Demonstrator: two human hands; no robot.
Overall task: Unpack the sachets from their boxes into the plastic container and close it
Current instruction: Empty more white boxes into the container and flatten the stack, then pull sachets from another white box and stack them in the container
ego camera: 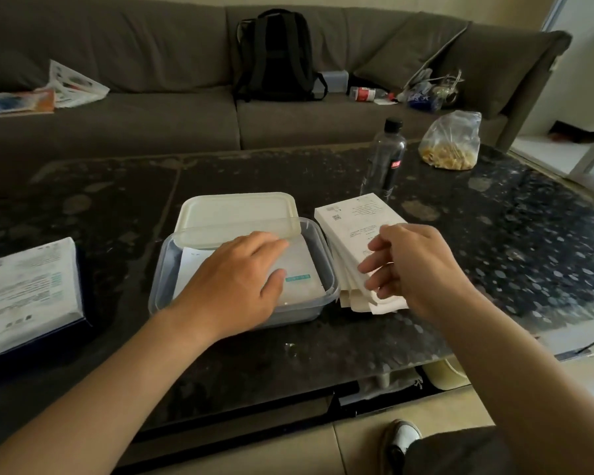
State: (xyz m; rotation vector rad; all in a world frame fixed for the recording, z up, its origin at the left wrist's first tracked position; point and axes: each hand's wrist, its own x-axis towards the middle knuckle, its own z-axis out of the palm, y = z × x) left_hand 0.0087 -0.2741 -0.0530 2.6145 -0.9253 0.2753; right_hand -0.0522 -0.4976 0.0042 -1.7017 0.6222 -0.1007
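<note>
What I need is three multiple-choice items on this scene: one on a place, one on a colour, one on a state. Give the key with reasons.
1. Where is the loose stack of sachets?
A. on the floor
B. on the table, right of the plastic container
C. on a chair

2. What colour is the bottle cap?
A. red
B. black
C. white

3. How is the lid?
A. snapped shut
B. lying under the table
C. off, propped on the container's far rim

Key: 1 B, the stack lies beside the container's right wall; 2 B, the cap is plainly black; 3 C, the container is open, with the lid tilted at its back.
</note>
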